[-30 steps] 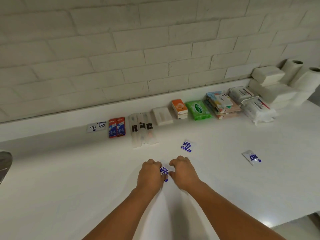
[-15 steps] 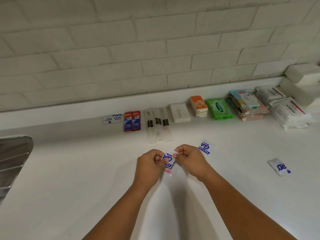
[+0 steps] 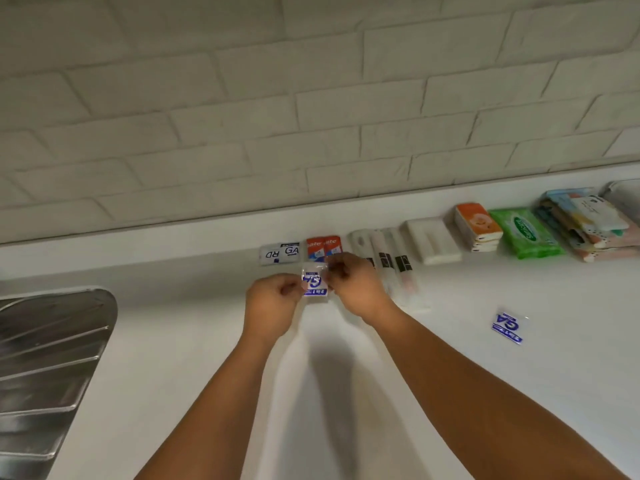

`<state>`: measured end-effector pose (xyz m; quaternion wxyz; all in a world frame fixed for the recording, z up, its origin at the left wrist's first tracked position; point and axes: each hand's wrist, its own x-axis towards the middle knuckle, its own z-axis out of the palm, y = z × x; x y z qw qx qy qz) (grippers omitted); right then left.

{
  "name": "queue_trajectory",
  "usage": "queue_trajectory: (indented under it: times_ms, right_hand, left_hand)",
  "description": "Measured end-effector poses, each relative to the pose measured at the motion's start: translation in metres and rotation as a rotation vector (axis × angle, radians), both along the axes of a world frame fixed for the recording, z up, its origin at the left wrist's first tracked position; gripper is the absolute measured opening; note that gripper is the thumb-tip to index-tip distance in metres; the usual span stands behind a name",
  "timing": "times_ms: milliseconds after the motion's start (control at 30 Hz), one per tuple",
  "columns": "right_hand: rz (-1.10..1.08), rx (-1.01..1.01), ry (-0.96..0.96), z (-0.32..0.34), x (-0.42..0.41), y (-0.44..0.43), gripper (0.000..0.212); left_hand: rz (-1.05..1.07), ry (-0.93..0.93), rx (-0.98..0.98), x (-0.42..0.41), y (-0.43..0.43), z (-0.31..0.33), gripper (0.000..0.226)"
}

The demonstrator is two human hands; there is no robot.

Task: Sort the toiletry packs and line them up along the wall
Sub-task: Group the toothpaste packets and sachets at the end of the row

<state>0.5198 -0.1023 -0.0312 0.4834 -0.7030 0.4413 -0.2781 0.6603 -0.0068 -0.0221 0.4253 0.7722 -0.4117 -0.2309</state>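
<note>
My left hand [image 3: 273,303] and my right hand [image 3: 356,285] pinch the two sides of a small blue-and-white sachet [image 3: 314,285], held above the counter just in front of the row along the wall. Behind it lie white sachets [image 3: 278,253] and two red toothpaste packs [image 3: 323,247]. Rightward the row continues with clear toothbrush packs [image 3: 388,258], a white soap pack [image 3: 433,240], an orange tissue pack [image 3: 476,225], a green wipes pack [image 3: 526,233] and a stack of colourful packs [image 3: 585,223]. Another blue sachet [image 3: 507,328] lies loose on the counter to the right.
A steel sink drainer [image 3: 48,368] takes up the left edge of the white counter [image 3: 194,341]. The white brick wall [image 3: 311,116] with a low ledge [image 3: 173,233] runs behind the row.
Both hands lifted the blue sachet off the counter and carried it forward to the wall row. The view has shifted left, so the sink now shows and the far-right packs are out of frame.
</note>
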Motion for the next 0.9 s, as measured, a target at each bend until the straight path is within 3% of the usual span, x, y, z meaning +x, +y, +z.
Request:
queue_trajectory:
  times_ms: [67, 133, 333, 600, 900]
  right_hand:
    - [-0.021, -0.004, 0.015, -0.001, 0.027, -0.012, 0.013]
    - [-0.039, -0.030, 0.054, -0.002, 0.049, -0.024, 0.023]
    - [0.001, -0.449, 0.433, -0.016, 0.082, -0.056, 0.020]
    - [0.163, -0.728, 0.653, -0.029, 0.105, -0.066, 0.027]
    - [0.197, -0.684, 0.748, -0.038, 0.117, -0.066, 0.029]
  left_hand:
    - [0.047, 0.011, 0.020, 0.024, -0.018, -0.002, 0.010]
    - [0.112, 0.148, 0.001, 0.043, -0.037, -0.004, 0.009]
    - [0.206, 0.304, 0.051, 0.091, -0.086, -0.020, 0.008]
    - [0.168, 0.012, 0.179, 0.107, -0.106, -0.037, 0.011]
    - [0.168, -0.183, 0.227, 0.104, -0.109, -0.048, 0.017]
